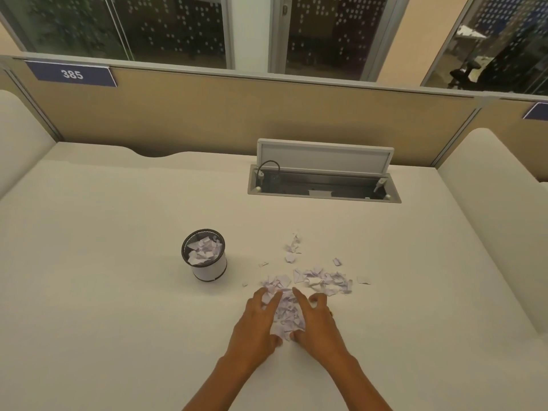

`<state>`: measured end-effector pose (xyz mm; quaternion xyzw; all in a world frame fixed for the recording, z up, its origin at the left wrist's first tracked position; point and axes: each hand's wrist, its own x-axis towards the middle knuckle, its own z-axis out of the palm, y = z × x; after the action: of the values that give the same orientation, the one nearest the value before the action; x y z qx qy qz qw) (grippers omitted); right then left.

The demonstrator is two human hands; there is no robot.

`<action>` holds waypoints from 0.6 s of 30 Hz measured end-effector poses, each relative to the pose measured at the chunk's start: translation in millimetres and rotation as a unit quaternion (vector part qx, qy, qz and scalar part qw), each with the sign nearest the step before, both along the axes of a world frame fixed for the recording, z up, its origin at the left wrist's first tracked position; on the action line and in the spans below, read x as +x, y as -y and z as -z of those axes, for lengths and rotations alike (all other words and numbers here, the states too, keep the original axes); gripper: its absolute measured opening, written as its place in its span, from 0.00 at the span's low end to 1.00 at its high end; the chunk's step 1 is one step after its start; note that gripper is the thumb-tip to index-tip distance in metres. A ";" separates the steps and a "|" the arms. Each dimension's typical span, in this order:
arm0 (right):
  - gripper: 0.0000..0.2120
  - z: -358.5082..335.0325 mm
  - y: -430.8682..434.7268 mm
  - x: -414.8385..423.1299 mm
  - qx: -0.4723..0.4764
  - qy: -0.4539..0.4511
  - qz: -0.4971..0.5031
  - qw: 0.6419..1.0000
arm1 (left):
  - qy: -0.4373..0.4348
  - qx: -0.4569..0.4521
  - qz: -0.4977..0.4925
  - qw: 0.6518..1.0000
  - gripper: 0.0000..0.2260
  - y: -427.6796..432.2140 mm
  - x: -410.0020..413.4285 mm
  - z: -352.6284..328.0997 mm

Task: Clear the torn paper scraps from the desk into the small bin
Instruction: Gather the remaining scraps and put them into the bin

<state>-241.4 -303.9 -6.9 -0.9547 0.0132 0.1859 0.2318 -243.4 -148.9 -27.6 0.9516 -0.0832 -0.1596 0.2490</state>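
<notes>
Both hands rest on the near tabletop [118, 292], fingers spread, cupping a heap of torn paper scraps [287, 314] between them. Left of them and a little farther off stands the small bin [211, 269], upright and holding white scraps. The left hand [257, 320] presses the heap's left side and the right hand [319, 321] its right side, thumbs nearly meeting at the near edge. Loose scraps [324, 281] lie scattered just beyond the right hand. Farther right, a cable hatch [324, 157] stands open.
</notes>
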 end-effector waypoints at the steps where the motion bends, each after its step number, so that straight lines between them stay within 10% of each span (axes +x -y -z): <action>1: 0.40 -0.7 -0.9 0.6 -0.005 0.003 -0.009 1.000 | 0.002 0.001 -0.001 1.000 0.40 2.7 3.0 0.8; 10: 0.15 -1.6 -6.8 1.1 0.012 0.044 0.023 0.999 | 0.049 -0.053 -0.084 0.994 0.12 7.0 13.7 1.1; 18: 0.10 -3.7 0.8 0.2 0.083 0.096 0.082 0.988 | 0.061 -0.172 -0.233 0.955 0.10 -6.3 3.4 -0.7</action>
<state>-241.2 -304.7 -3.3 -0.9414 0.0539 0.0736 0.3247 -240.0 -142.7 -26.9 0.8953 0.0993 -0.0222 0.4337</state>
